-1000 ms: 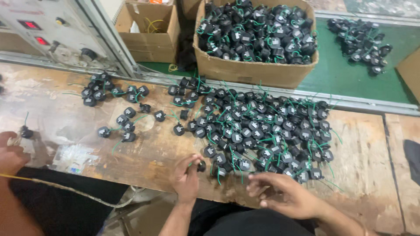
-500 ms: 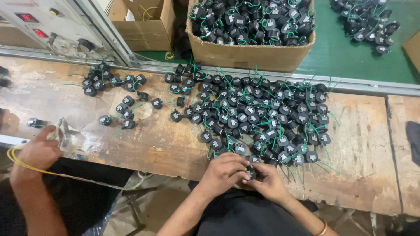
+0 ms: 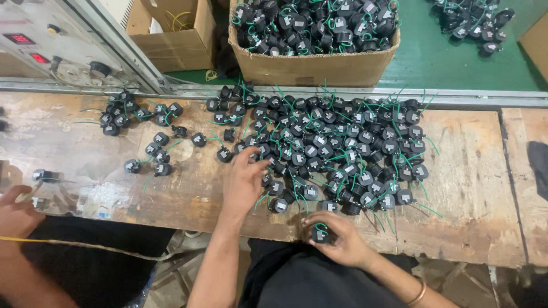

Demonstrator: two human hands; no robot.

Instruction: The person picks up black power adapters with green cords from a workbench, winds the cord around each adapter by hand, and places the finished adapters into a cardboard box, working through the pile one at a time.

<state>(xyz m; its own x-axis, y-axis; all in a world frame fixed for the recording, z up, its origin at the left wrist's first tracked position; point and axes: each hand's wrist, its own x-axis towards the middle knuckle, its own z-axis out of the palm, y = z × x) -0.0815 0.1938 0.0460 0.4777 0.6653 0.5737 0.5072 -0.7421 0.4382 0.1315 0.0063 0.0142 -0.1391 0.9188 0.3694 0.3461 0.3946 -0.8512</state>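
The right hand (image 3: 337, 242) sits at six o'clock by the near edge of the worn wooden bench (image 3: 485, 188), fingers curled tight round one small black round plastic part with green wire leads (image 3: 319, 234). The left hand (image 3: 244, 181) reaches toward twelve o'clock, fingers loosely spread and touching the edge of the big heap of matching black parts (image 3: 337, 148). Another person's hand (image 3: 17, 212) rests at nine o'clock, and a full cardboard box (image 3: 314, 65) stands at twelve.

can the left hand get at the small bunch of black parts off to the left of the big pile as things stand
Probably yes. The left hand rests at the big pile's near edge, and the small bunch lies apart on bare wooden bench beside it, nothing between. The right hand holds one black part.
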